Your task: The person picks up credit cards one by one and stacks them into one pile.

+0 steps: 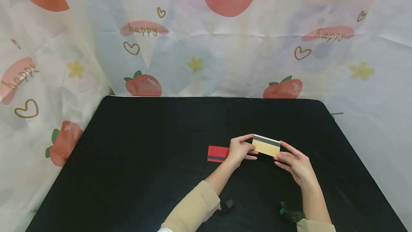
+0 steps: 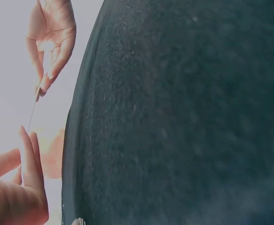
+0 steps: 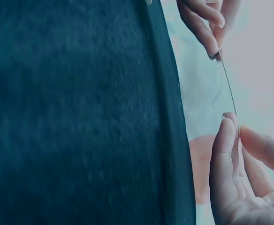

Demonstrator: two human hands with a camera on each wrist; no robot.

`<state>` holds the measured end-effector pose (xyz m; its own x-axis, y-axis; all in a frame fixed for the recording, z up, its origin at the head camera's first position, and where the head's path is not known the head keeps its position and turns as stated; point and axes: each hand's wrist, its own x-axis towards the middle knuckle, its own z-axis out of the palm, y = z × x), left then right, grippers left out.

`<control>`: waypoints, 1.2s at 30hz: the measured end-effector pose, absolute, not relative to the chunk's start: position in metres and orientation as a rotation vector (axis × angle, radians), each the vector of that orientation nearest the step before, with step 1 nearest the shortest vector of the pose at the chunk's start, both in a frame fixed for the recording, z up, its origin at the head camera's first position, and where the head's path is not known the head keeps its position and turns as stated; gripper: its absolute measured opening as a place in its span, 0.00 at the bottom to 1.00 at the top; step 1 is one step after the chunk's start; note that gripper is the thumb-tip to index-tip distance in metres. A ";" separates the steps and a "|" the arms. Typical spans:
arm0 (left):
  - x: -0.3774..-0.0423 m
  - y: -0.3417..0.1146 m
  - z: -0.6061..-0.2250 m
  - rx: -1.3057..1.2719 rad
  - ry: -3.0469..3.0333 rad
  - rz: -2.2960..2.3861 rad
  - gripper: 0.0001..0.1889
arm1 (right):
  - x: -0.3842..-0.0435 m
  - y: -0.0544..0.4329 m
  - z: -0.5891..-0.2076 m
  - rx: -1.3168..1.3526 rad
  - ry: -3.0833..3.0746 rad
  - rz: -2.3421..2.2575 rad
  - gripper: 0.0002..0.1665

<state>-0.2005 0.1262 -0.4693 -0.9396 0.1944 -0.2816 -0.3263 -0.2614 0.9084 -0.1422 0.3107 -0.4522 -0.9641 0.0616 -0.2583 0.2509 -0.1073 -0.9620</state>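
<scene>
A yellow card (image 1: pixel 266 149) with a dark magnetic stripe along its upper part is held up between both hands, its right end slightly lower in the head view. My left hand (image 1: pixel 239 149) pinches its left end; my right hand (image 1: pixel 297 165) pinches the right end between thumb and fingers. Both wrist views show the card (image 2: pixel 32 115) edge-on as a thin line, slightly bowed in the right wrist view. Left of my left hand is a red card (image 1: pixel 217 154) with a dark stripe, its right end hidden behind that hand.
A black-covered table (image 1: pixel 145 146) spans the work area. Behind it and on the left hangs a pale curtain (image 1: pixel 225 60) printed with fruit, hearts and "happy". Dark wrist devices (image 1: pixel 291 214) sit by both forearms.
</scene>
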 end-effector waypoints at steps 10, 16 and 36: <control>-0.196 0.100 -0.466 -0.147 1.680 2.276 0.21 | -0.147 0.289 -0.451 0.343 2.029 -2.162 0.43; -0.194 0.085 -0.464 -0.141 1.689 2.277 0.22 | -0.149 0.276 -0.451 0.340 2.050 -2.132 0.41; -0.188 0.045 -0.462 -0.195 1.766 2.250 0.22 | -0.154 0.241 -0.452 0.300 2.064 -2.082 0.36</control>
